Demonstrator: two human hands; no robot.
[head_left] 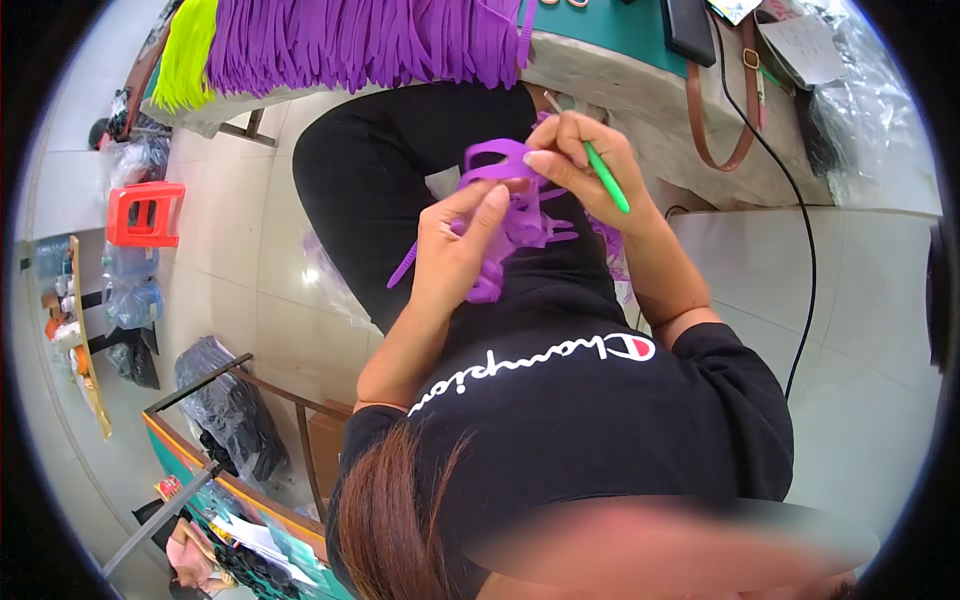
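Observation:
Above my lap, my left hand is closed, pinching a bunch of soft purple rubbery straps between thumb and fingers. One loop of it stands up above the fingertips, and a narrow strap end pokes out past the left side of the hand. My right hand is closed as well. It grips a slim tool with a green handle, whose thin pale tip points up and away, while its thumb and forefinger pinch the purple loop. Parts of the bunch are hidden behind my fingers.
Purple strips and yellow-green strips hang over the far table edge. A brown strap and a black cable hang at the right. A red stool stands left; another person sits lower left.

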